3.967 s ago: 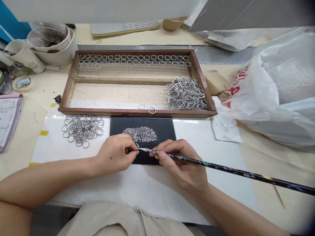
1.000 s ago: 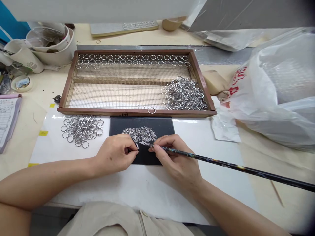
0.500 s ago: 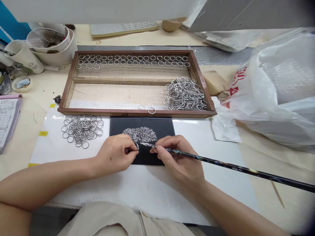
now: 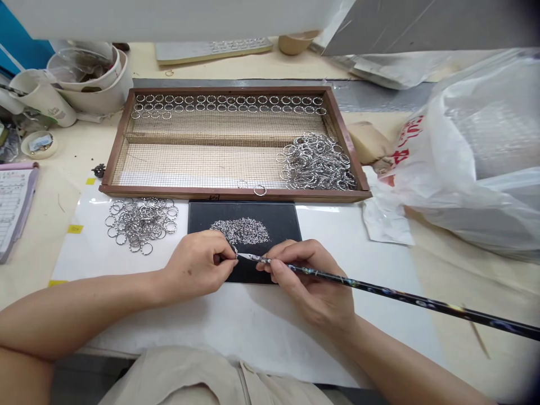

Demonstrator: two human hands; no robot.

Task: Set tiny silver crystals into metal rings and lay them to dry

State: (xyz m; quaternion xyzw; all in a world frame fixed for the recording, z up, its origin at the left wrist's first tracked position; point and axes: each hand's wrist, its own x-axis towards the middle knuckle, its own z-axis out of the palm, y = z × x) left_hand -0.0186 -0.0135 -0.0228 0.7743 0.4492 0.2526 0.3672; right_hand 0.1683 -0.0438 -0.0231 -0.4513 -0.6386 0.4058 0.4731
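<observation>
Two hands meet just below the middle of my view, over a black pad (image 4: 202,215). I have the left hand (image 4: 202,261) pinched, thumb against forefinger, on a small silvery ring (image 4: 235,252); only part of it shows at the fingertips. The right hand (image 4: 314,278) grips a long black stick (image 4: 392,292) with colourful flecks, held like a pen and slanting off toward the lower right edge. Its pale pointed tip comes right up to the ring; from here I cannot tell whether they touch.

Just above the fingers, at frame centre, I see a patch of tiny glittering pieces (image 4: 240,229) lying on the pad. Left of the pad, a loose heap of rings (image 4: 143,219) rests on a white sheet (image 4: 253,315) covering part of the counter (image 4: 50,208). Across the upper middle sits a brown-framed mesh tray (image 4: 236,194), with rings lined up along its far side and a pile of silvery rings (image 4: 316,163) in its near right corner. A white plastic bag (image 4: 489,169) bulges at upper right.
</observation>
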